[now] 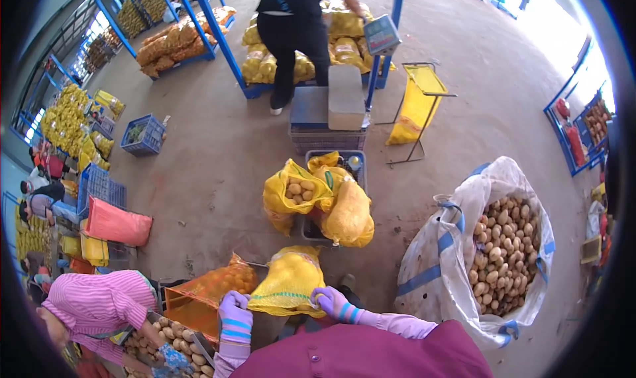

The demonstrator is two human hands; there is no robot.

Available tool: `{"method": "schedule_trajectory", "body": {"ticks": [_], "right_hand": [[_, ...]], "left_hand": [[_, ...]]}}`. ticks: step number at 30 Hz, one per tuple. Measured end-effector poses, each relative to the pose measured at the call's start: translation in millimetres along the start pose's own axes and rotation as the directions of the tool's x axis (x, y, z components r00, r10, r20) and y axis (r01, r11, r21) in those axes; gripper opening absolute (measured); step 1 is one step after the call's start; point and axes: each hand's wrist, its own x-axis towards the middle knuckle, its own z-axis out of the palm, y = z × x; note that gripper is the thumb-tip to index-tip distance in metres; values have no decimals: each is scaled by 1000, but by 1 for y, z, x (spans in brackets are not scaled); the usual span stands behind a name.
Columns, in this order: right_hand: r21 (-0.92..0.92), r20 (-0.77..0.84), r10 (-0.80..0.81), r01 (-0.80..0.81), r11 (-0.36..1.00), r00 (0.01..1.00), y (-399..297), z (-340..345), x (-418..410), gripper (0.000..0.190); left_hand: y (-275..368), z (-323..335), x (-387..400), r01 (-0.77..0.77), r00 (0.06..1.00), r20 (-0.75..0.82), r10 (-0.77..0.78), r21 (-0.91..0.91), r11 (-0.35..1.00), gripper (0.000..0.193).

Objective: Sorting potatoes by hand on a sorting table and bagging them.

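Observation:
A yellow mesh sack (288, 273), bulging with contents, hangs or rests right before me with its mouth toward my body. At the left corner of its rim, my left hand (235, 303), in a purple glove, pinches the mesh. My right hand (328, 301), gloved alike, grips the opposite corner. A green drawstring band runs across the sack between both hands. Just beyond it, an open yellow mesh sack (299, 191) shows potatoes inside. Beside that one leans another filled yellow sack (348, 211), over a plastic crate (361, 167).
On the right stands a large white bulk bag (430, 263) of potatoes (504, 254). A platform scale (310, 107) is ahead, beside a metal stand with a yellow sack (415, 107). At left, a co-worker (99, 303) bends over potatoes near an orange mesh sack (218, 283). Another person (298, 25) stands beyond the scale.

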Motion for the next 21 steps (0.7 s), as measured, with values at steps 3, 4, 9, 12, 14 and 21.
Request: {"method": "schedule_trajectory", "body": {"ticks": [3,4,9,12,14,21], "right_hand": [[36,-24,-35,36,999,999,-31,1,56,23],[49,-26,-48,49,998,999,-40,4,76,23],[262,28,-48,39,964,998,-81,35,173,16],[282,34,6,-15,959,999,-101,60,226,16],[220,18,7,-10,975,1000,-107,75,258,16],[144,38,33,-38,989,999,-118,90,341,21]], "left_hand": [[42,13,23,-206,978,41,202,225,952,22],[53,14,36,-174,984,-24,176,81,981,22],[95,-24,110,-195,980,12,197,-98,976,21],[108,-44,160,-152,987,-70,143,-150,977,24],[110,-57,182,-122,985,-136,108,-98,988,25],[138,-59,264,-220,972,-52,230,150,964,27]]}}
